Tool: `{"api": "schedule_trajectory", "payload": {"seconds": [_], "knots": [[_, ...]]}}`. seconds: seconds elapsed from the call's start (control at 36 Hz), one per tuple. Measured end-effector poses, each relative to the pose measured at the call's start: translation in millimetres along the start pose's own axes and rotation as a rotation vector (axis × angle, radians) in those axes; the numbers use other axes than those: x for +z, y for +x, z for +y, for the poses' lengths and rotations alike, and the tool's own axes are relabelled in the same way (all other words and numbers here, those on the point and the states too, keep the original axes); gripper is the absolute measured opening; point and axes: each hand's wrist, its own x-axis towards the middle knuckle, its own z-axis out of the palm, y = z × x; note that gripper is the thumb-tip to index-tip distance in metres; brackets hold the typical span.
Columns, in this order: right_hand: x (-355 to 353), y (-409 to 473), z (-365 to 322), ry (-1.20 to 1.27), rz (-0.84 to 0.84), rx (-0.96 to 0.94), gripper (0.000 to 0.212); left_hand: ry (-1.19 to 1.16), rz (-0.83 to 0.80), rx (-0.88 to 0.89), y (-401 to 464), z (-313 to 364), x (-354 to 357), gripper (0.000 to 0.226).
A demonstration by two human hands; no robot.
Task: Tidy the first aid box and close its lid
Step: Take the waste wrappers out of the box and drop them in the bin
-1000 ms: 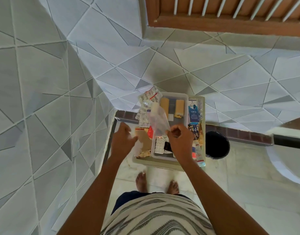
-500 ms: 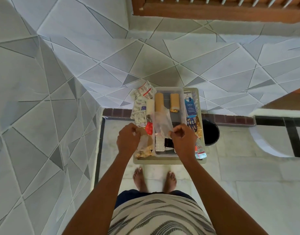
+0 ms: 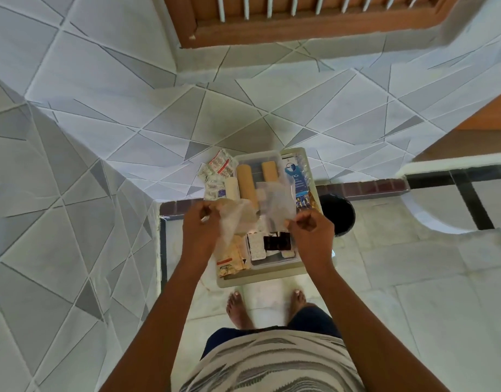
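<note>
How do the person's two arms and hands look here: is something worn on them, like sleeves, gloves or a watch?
Both forearms are bare, with no sleeve in view. The left hand and right hand wear no gloves, and no watch, bracelet or ring shows. The fingers are curled, so some could be hidden.

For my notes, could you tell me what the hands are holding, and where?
Both hold a clear plastic bag: right hand pinches its near right corner, left hand its crumpled left side.

No legible text anywhere.
</note>
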Motion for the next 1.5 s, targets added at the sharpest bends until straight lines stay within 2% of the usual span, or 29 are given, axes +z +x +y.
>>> {"api": "schedule_trajectory", "payload": {"seconds": [0.11,0.28,0.39,0.47,0.64,0.75,0.86,0.97,1.28,1.39,1.5], "knots": [[-36.3,13.1,2.5,0.094,0.042,0.004,0.02,0.017,0.034,0.088,-7.2,33.7,42.1,0.005],[-100.5,53.6,20.1,0.155,0.095,0.039,0.018,0.005,0.074,0.091,-12.0,63.6,132.8,0.017],[-153.5,96.7,39.5,0.215,0.074,0.11,0.026,0.013,0.108,0.121,-24.4,87.4,208.9,0.023],[-187.5,132.8,55.5,0.217,0.054,0.169,0.02,-0.003,0.103,0.126,-32.1,96.3,262.7,0.024],[-235.2,203.8,93.3,0.161,-0.006,0.221,0.01,0.069,0.098,0.042,-18.2,82.5,369.4,0.003],[-248.5,252.1,139.5,0.037,0.001,0.27,0.015,0.131,0.134,-0.013,-9.3,79.5,434.6,0.019],[-239.5,296.2,206.3,-0.073,-0.02,0.355,0.017,0.153,0.22,-0.153,17.1,30.3,493.1,0.019],[-214.8,332.6,277.3,-0.149,-0.055,0.389,0.004,0.2,0.194,-0.235,51.1,-43.9,541.5,0.018],[-103.8,447.7,510.9,-0.378,-0.148,0.399,0.008,0.497,0.098,-0.201,167.7,-265.8,664.6,0.019],[-69.6,474.6,572.7,-0.449,-0.209,0.385,0.013,0.539,0.042,-0.223,197.1,-331.2,696.1,0.014],[-41.7,489.9,615.2,-0.517,-0.266,0.356,0.005,0.517,0.014,-0.271,215.0,-377.6,723.9,0.013]]}}
